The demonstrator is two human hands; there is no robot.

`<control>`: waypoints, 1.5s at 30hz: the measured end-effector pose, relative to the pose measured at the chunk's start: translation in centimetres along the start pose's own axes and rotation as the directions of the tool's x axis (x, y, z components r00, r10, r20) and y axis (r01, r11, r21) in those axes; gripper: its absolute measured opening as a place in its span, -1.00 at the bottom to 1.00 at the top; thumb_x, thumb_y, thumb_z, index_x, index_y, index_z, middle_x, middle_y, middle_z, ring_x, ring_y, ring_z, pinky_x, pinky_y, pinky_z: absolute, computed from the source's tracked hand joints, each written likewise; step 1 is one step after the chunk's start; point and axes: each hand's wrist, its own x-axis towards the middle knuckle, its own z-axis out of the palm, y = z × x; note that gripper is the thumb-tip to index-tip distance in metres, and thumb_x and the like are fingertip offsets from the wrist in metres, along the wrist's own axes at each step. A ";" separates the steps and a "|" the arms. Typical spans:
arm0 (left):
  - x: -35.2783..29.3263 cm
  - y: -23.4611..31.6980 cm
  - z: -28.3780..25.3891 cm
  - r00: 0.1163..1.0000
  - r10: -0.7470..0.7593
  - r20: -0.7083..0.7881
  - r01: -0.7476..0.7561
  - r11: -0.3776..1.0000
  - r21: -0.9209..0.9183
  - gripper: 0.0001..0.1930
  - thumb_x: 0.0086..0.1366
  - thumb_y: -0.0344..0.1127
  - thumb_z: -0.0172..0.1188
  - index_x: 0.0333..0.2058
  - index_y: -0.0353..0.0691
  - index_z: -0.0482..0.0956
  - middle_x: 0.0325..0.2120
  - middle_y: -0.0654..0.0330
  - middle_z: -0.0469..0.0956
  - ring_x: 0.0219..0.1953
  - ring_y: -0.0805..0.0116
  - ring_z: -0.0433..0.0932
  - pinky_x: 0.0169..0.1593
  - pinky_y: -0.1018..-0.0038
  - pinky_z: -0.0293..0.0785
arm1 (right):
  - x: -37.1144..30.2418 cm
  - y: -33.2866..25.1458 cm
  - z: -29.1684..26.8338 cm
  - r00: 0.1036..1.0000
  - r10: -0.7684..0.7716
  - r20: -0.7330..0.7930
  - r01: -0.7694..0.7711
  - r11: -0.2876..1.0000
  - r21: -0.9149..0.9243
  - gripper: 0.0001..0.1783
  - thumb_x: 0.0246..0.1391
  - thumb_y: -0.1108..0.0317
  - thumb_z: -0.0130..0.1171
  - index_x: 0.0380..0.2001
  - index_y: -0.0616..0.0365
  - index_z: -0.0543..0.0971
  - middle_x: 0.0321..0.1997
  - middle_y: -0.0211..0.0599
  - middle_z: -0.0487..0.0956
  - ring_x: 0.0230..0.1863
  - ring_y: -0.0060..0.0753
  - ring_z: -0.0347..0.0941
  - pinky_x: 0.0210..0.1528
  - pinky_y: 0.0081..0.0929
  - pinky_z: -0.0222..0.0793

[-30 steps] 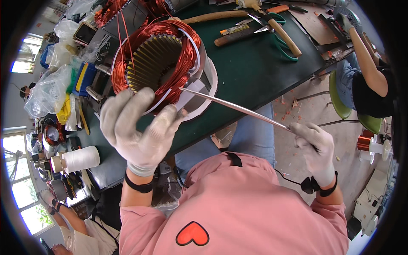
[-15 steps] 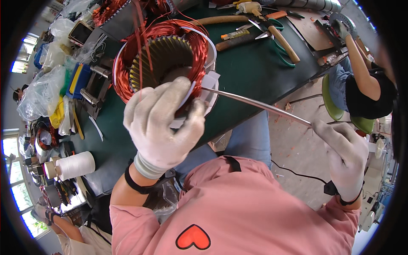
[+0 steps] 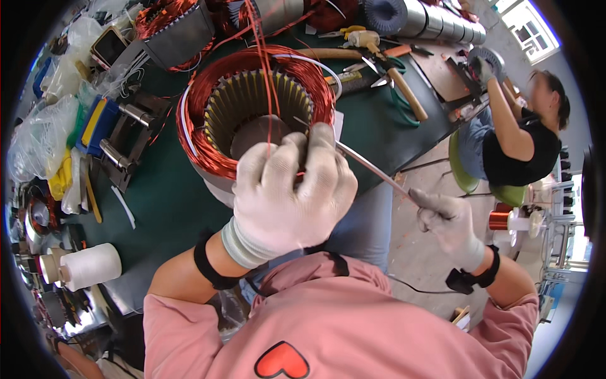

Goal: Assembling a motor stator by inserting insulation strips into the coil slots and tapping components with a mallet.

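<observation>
A motor stator [image 3: 192, 136] with thick red copper windings and yellow-edged slots stands on the dark green table. My gloved left hand [image 3: 293, 196] rests over its near right rim with bent fingers, gripping the winding. In my gloved right hand [image 3: 448, 224], off the table's edge, is one end of a long thin metal rod [image 3: 375, 170]. The rod slants up to the winding beside my left fingers; a thin tip shows inside the stator's bore. Loose red wires [image 3: 268, 76] hang across the opening. What lies under my left fingers is hidden.
Pliers, a wooden-handled hammer [image 3: 407, 95] and green-handled scissors [image 3: 398, 101] lie right of the stator. Leftward are a metal fixture [image 3: 126, 139], plastic bags [image 3: 41, 136] and a white thread spool [image 3: 91, 266]. Another wound stator [image 3: 173, 41] stands behind. A co-worker [image 3: 511, 136] sits at right.
My left hand has shifted right and down along the winding, its fingers closing at the rim. My right hand has moved left with the rod, nearer the stator. The whole view has also shifted.
</observation>
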 end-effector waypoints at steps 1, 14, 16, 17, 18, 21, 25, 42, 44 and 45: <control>-0.1 -0.1 -0.1 1.000 0.004 0.007 -0.004 1.000 -0.022 -0.91 0.06 -0.42 0.32 -0.48 -0.15 0.56 -0.21 0.18 0.63 -0.25 0.26 0.55 -0.22 0.33 0.39 | 0.1 0.6 -0.4 1.000 -0.014 -0.003 0.014 1.000 0.000 -0.50 0.18 0.75 0.05 0.17 0.28 0.62 -0.30 -0.52 0.62 -0.44 -0.72 0.35 -0.37 -0.66 0.38; 2.8 -4.1 -5.8 0.957 -0.277 0.081 0.283 0.846 -0.451 -0.73 0.17 -0.31 0.33 -0.17 -0.27 0.61 -0.09 0.04 0.61 -0.11 0.11 0.59 0.03 0.23 0.45 | 2.4 -0.9 -3.4 0.938 -0.097 0.333 0.249 0.856 -0.452 -0.41 0.18 0.67 -0.04 0.30 0.24 0.45 -0.39 -0.22 0.58 -0.40 -0.27 0.59 -0.24 -0.42 0.51; 3.9 -8.1 -6.4 0.865 -0.502 0.019 0.490 0.837 -0.243 -0.68 0.25 -0.36 0.30 -0.05 -0.34 0.59 -0.08 -0.01 0.61 -0.06 0.04 0.59 0.14 0.25 0.44 | 2.9 -1.2 -4.1 0.879 -0.228 0.418 0.454 0.666 -0.591 -0.60 0.26 0.60 -0.10 0.14 0.35 0.49 -0.43 -0.22 0.51 -0.40 -0.37 0.53 -0.26 -0.41 0.46; 4.5 -10.1 -5.4 0.851 -0.507 0.136 0.524 0.837 -0.157 -0.66 0.29 -0.38 0.29 0.01 -0.37 0.58 -0.07 -0.04 0.61 -0.03 0.00 0.59 0.20 0.25 0.44 | 3.1 -1.1 -4.4 0.884 -0.204 0.420 0.444 0.647 -0.620 -0.62 0.27 0.60 -0.09 0.13 0.35 0.49 -0.44 -0.22 0.51 -0.40 -0.37 0.52 -0.26 -0.41 0.46; 5.1 -12.0 -4.0 0.806 -0.455 0.378 0.530 0.839 -0.121 -0.58 0.22 -0.38 0.33 0.06 -0.34 0.58 -0.04 -0.06 0.60 0.03 0.02 0.59 0.20 0.27 0.44 | 3.3 -0.8 -4.4 0.885 -0.231 0.406 0.457 0.605 -0.652 -0.63 0.28 0.59 -0.08 0.11 0.34 0.50 -0.45 -0.23 0.50 -0.41 -0.38 0.51 -0.26 -0.41 0.46; 5.6 -14.3 1.0 0.693 -0.129 0.710 0.569 0.703 -0.427 -0.61 0.18 -0.39 0.33 0.01 -0.34 0.60 -0.06 -0.10 0.60 0.03 -0.04 0.59 0.15 0.26 0.47 | 4.1 0.0 -3.1 0.942 -0.185 0.281 0.298 0.847 -0.440 -0.62 0.26 0.58 -0.02 0.13 0.28 0.49 -0.44 -0.17 0.56 -0.41 -0.24 0.60 -0.29 -0.38 0.52; 4.4 -15.1 3.6 0.797 0.040 0.602 0.451 0.624 -0.639 -0.72 0.24 -0.45 0.27 -0.06 -0.36 0.62 -0.16 -0.06 0.60 -0.06 -0.07 0.59 0.05 0.24 0.52 | 5.6 -0.1 -0.1 0.938 -0.297 0.180 0.347 0.819 -0.458 -0.69 0.32 0.53 -0.07 0.03 0.26 0.56 -0.45 -0.19 0.56 -0.46 -0.37 0.56 -0.35 -0.48 0.46; 3.1 -5.5 -6.5 0.930 -0.366 -0.039 0.360 0.926 -0.114 -0.59 0.20 -0.33 0.35 0.06 -0.10 0.64 -0.04 0.06 0.65 -0.03 0.15 0.60 0.09 0.27 0.50 | 7.2 4.2 1.4 0.822 -0.569 0.019 0.545 0.778 -0.313 -0.81 0.27 0.51 0.09 -0.10 0.30 0.60 -0.24 0.00 0.64 -0.27 0.06 0.60 -0.17 -0.28 0.52; 3.6 -2.4 -6.6 0.992 -0.031 0.124 0.048 0.990 -0.134 -0.67 0.11 -0.36 0.37 -0.10 -0.09 0.65 0.00 0.21 0.64 -0.02 0.14 0.58 0.03 0.25 0.49 | 7.4 3.9 1.5 0.828 -0.560 0.030 0.544 0.789 -0.286 -0.76 0.26 0.49 0.12 -0.04 0.29 0.60 -0.18 0.01 0.65 -0.16 0.08 0.61 -0.09 -0.29 0.53; 4.0 -1.0 -5.7 0.974 0.042 0.224 -0.030 0.998 -0.055 -0.73 0.07 -0.38 0.37 -0.20 -0.10 0.64 0.03 0.29 0.64 0.00 0.13 0.56 0.01 0.24 0.48 | 7.6 3.9 1.6 0.816 -0.578 0.023 0.560 0.780 -0.278 -0.75 0.26 0.48 0.12 -0.03 0.28 0.60 -0.17 0.01 0.65 -0.15 0.07 0.62 -0.08 -0.29 0.53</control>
